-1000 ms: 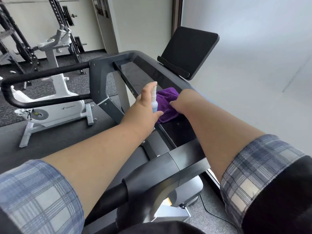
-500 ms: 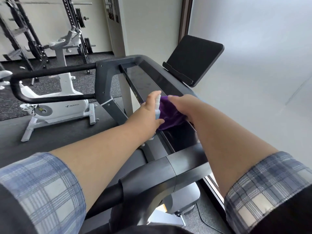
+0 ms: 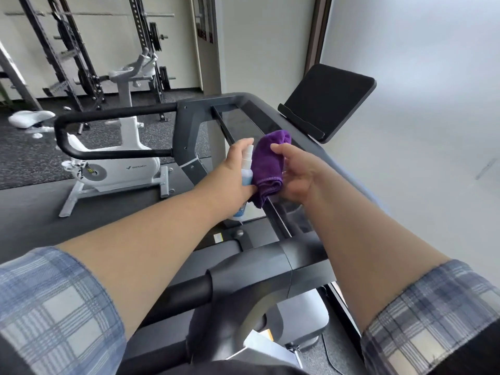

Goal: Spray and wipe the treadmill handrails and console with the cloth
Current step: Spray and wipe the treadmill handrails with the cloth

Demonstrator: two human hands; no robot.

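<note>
Left hand [image 3: 230, 175] grips spray bottle [image 3: 246, 169], right hand [image 3: 296, 174] holds purple cloth [image 3: 267, 166]

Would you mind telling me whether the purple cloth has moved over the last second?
Yes. The purple cloth, pressed flat on the console glass before, is now lifted off it, bunched in the right hand.

Rolled blue plaid sleeves [image 3: 54, 307]

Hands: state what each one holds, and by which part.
Left hand grips spray bottle around its body; right hand holds purple cloth by its side.
</note>
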